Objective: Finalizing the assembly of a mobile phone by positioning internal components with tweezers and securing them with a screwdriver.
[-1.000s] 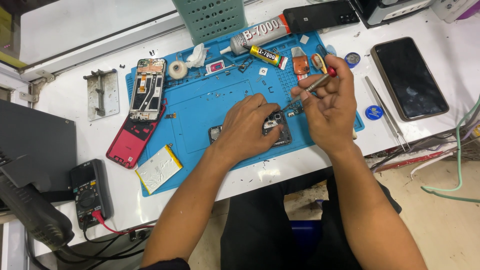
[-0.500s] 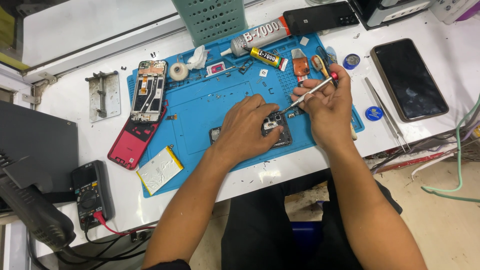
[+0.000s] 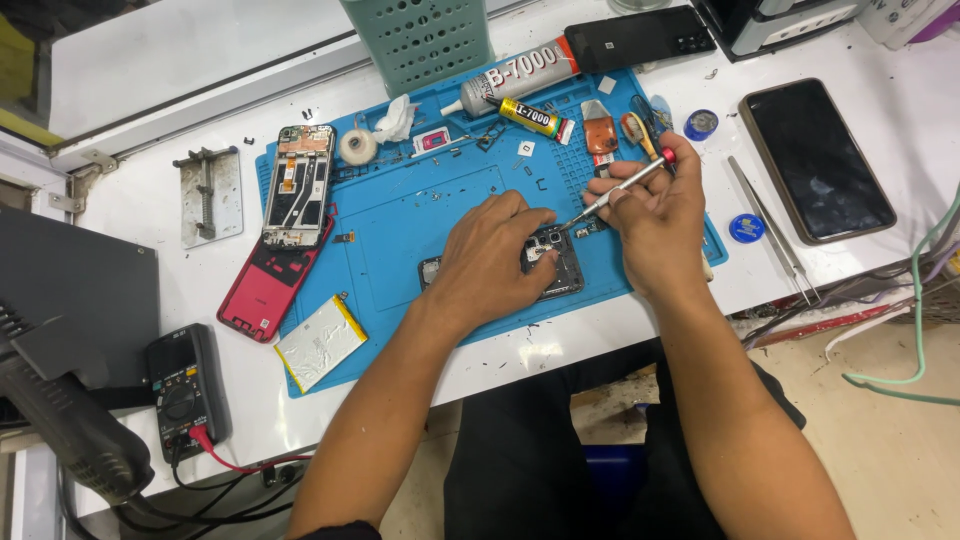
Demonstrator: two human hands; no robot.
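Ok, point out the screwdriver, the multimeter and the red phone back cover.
screwdriver [image 3: 628,186], head view, on the middle of its metal shaft, held in the right hand [image 3: 655,225].
multimeter [image 3: 183,391], head view, on its dial.
red phone back cover [image 3: 262,290], head view, on its bare lower half.

red phone shell [image 3: 262,288], multimeter [image 3: 185,385], glue tube [image 3: 520,75], tweezers [image 3: 772,228], dark phone [image 3: 815,160]

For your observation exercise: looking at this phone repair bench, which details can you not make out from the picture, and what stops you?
1. Head view: most of the opened phone on the blue mat lies under the left hand.
2. The screwdriver tip and the screw it meets are too small to tell.
3. The right hand hides the mat's edge beneath it.
4. The green basket is cut off by the top edge.
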